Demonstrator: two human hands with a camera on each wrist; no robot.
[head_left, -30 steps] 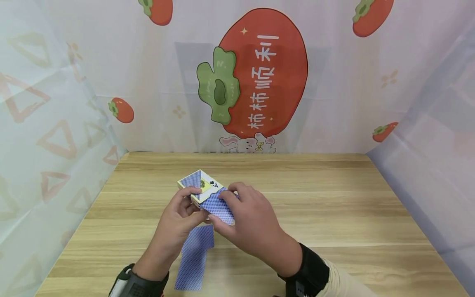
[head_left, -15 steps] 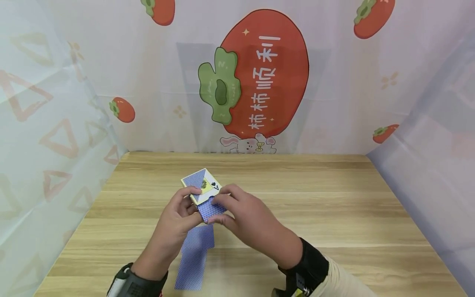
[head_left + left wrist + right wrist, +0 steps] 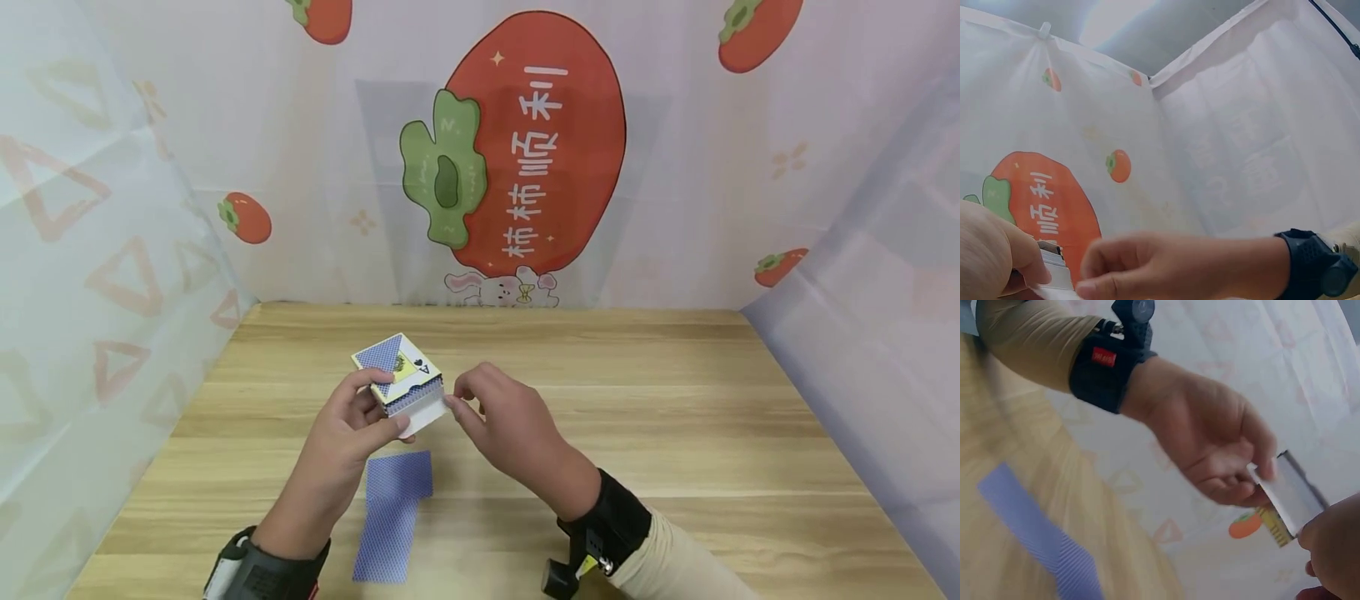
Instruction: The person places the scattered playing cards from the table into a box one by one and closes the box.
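Observation:
In the head view my left hand (image 3: 347, 427) holds a blue, white and yellow playing-card box (image 3: 412, 372), thumb below the opening and fingers at its side. A white flap (image 3: 422, 414) hangs out from the box mouth, and the edges of blue-backed cards show inside. At the flap's right corner my right hand (image 3: 510, 427) has its fingers curled, with thumb and fingertip right at the edge. The left wrist view shows the right hand (image 3: 1141, 265) close beside the white flap. The right wrist view shows the box's open end (image 3: 1294, 494) between both hands.
Blue-backed playing cards (image 3: 386, 533) lie face down and overlapping on the wooden table (image 3: 675, 417), below the left hand. Patterned cloth (image 3: 315, 250) walls in the back and both sides. Each wrist wears a black strap (image 3: 611, 512).
Blue-backed cards that stuck out of the box have gone inside, and the white flap now shows. The right hand shifted from over those cards to the flap's corner; the left hand tilted the box.

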